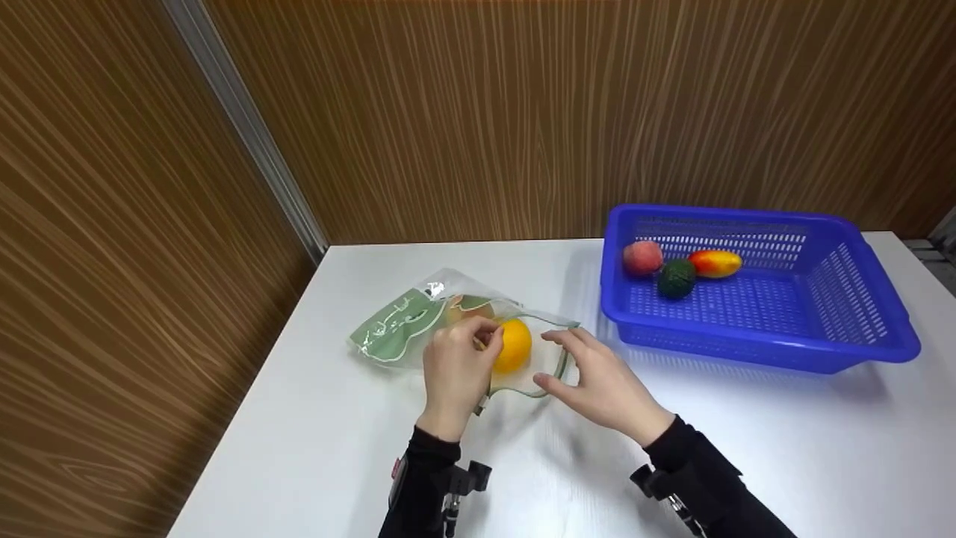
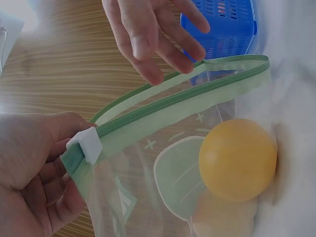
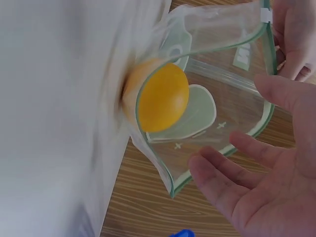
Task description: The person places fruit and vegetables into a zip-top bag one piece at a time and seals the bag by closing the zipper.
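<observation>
A clear zip bag point(image 1: 396, 332) with green print lies on the white table, its green-edged mouth spread apart toward the right. Inside, close to the mouth, sits an orange point(image 1: 515, 347); deeper in is a paler, peach-toned round item point(image 2: 224, 215), blurred by the plastic. My left hand point(image 1: 457, 370) pinches the bag's rim at the corner beside the white zip slider point(image 2: 89, 144). My right hand point(image 1: 606, 385) holds nothing; its fingers are spread beside the mouth, thumb apart from the other fingers. Whether its fingertips touch the rim, I cannot tell.
A blue plastic basket point(image 1: 724, 336) stands at the back right of the table point(image 1: 299, 448). It holds a peach point(image 1: 642, 258), a dark green avocado point(image 1: 677, 279) and a red-yellow mango point(image 1: 717, 263). Wood-grain panels point(image 1: 463, 119) rise behind and at the left.
</observation>
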Tool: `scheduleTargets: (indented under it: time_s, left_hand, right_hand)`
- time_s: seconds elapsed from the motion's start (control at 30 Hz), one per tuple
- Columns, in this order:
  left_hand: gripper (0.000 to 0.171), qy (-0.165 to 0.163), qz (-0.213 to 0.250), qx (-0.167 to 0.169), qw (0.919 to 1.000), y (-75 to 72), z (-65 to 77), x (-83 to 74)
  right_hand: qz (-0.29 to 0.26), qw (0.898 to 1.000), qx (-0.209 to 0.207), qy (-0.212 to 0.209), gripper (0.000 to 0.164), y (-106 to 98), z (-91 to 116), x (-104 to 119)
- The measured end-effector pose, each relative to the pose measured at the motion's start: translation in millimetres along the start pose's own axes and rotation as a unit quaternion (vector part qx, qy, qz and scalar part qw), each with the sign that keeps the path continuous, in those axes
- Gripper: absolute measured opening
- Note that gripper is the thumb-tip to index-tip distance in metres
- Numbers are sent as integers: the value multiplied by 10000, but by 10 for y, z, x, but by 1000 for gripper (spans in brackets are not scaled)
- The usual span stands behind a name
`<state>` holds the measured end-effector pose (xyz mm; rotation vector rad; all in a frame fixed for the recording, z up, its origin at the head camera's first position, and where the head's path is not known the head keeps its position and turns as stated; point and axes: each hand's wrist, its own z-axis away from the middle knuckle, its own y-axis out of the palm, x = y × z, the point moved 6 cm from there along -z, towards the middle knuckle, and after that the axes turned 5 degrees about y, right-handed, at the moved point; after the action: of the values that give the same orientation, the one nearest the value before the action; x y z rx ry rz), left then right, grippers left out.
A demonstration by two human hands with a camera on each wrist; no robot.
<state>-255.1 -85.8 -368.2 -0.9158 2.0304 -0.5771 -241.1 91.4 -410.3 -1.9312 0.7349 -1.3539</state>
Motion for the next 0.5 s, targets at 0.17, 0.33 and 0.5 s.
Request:
scheduleTargets:
  time_s: [0.17,0.33,0.5]
  left_hand:
    - [9,28,-25,-9,10000,10,-2,-13]
    - [8,-1,30,8,10000,13,-6,-9]
    - [8,15,55,-12,10000,13,-9,1]
  right_hand:
    - [24,9999,-118,68,54,-88,34,-45]
    - [12,9998,-163,64,53,-102,34,-54]
    - [18,9998,-186,43,54,-119,32,-57]
